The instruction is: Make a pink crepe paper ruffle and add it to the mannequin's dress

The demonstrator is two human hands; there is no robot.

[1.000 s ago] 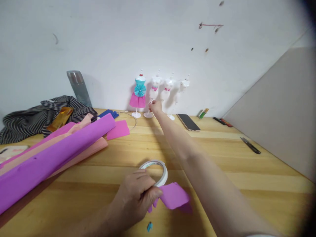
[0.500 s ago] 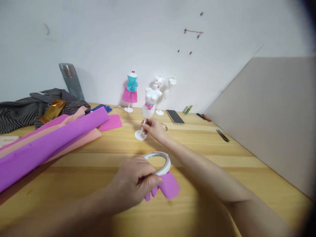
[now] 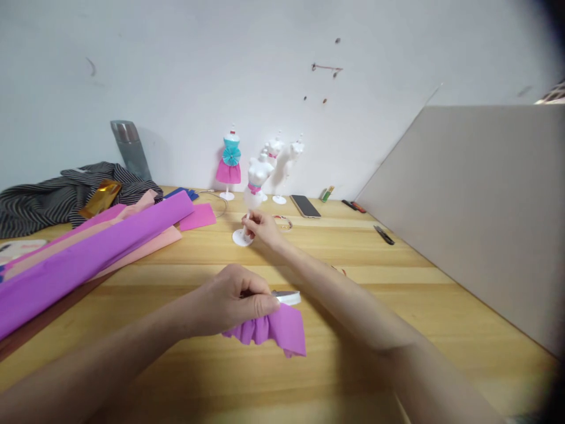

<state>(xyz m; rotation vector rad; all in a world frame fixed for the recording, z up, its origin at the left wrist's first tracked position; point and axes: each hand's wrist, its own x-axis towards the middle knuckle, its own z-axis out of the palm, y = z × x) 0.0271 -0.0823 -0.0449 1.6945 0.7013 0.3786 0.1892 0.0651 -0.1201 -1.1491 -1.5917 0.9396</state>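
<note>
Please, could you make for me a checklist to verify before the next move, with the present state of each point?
1. Right hand has a grip on the front mannequin: ok, low, just above its base.
2. Front mannequin upright: not ok, it leans.
3. Base flat on the table: cannot tell.
4. Left hand has a grip on the purple paper: ok, the gathered edge is pinched.
5. Tape roll free of the left hand: cannot tell, it is partly hidden behind the thumb and paper.
6. Dark-handled cutter away from both hands: ok, it lies off to the right.
</note>
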